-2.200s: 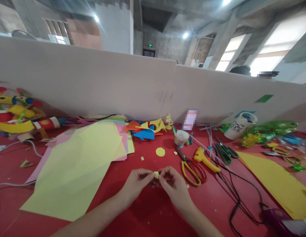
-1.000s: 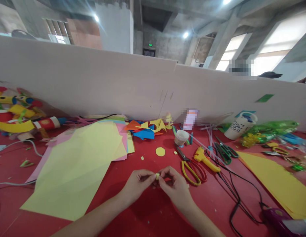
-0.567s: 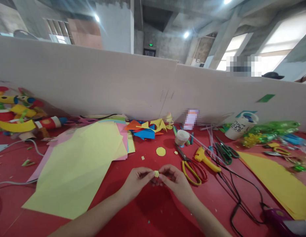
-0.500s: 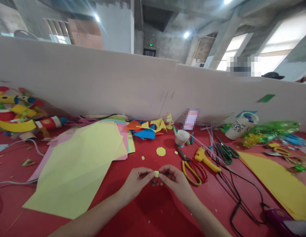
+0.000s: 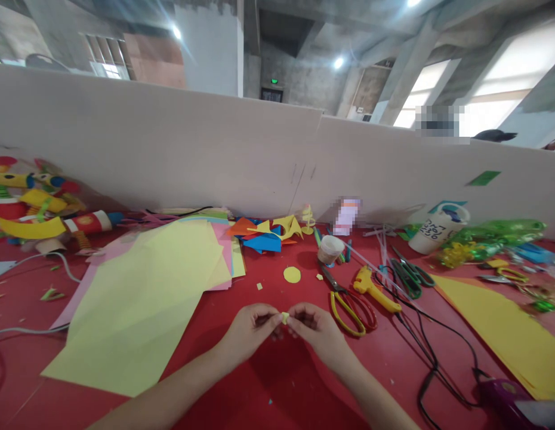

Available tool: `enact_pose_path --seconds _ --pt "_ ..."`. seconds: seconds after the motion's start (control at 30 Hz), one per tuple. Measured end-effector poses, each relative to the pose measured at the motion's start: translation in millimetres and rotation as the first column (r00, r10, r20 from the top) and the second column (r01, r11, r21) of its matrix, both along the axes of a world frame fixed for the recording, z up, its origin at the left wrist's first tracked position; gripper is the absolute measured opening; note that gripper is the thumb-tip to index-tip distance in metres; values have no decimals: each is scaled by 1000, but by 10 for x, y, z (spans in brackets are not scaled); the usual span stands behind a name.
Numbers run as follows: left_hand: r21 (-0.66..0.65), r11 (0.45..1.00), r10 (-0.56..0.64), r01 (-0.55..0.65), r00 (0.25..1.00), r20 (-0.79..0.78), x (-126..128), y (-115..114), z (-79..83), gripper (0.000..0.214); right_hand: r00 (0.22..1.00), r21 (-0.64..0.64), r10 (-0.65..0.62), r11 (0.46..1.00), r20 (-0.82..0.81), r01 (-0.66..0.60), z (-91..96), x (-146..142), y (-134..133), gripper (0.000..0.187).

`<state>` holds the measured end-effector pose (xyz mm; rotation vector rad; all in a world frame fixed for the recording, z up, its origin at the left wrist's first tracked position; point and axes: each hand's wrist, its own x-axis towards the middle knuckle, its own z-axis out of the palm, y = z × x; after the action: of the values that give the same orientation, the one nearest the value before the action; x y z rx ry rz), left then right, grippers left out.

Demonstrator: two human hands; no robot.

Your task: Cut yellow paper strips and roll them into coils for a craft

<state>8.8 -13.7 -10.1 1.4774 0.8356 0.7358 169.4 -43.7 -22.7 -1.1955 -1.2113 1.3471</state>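
Between the fingertips of both hands is a small pale yellow piece of paper [image 5: 285, 318], held above the red table [image 5: 286, 388]. My left hand [image 5: 254, 327] pinches its left side, and my right hand [image 5: 314, 325] pinches its right side. The piece is partly covered by the thumbs, so its full shape cannot be made out. Just beyond the hands lie a yellow paper circle [image 5: 292, 275], a tiny yellow square [image 5: 259, 286] and another small yellow scrap [image 5: 319, 277].
Yellow sheets [image 5: 147, 298] cover the left. To the right lie scissors [image 5: 347, 310], a yellow glue gun [image 5: 376, 289] with a black cable, green-handled scissors [image 5: 407, 278] and orange-yellow paper [image 5: 505, 328]. A small tub [image 5: 330, 249] stands before the white partition [image 5: 192, 149].
The small yellow paper has turned or been squeezed slightly between the fingertips and shows less of itself. Both hands stay in nearly the same place.
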Motion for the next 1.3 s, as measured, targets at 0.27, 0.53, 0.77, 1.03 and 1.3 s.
enact_pose_path --seconds 0.27,0.53,0.77,1.03,1.3 --pt "-26 999 24 -23 1000 15 -9 29 -32 26 997 -21 -45 999 -58 44 70 -5 -15 30" --pt "-27 998 61 -61 998 15 8 16 -32 27 999 -5 -34 999 43 34 50 -2 -26 29" --pt "33 998 51 -51 999 -7 8 -7 -18 30 998 -2 -28 1000 60 28 41 -24 -30 29" --pt "117 993 42 -32 995 -86 6 -33 -18 30 998 -36 -60 997 36 61 38 -43 -27 33" --pt "93 995 32 -24 996 -82 -5 -5 -59 30 999 -52 30 998 -46 -32 57 -19 -11 31"
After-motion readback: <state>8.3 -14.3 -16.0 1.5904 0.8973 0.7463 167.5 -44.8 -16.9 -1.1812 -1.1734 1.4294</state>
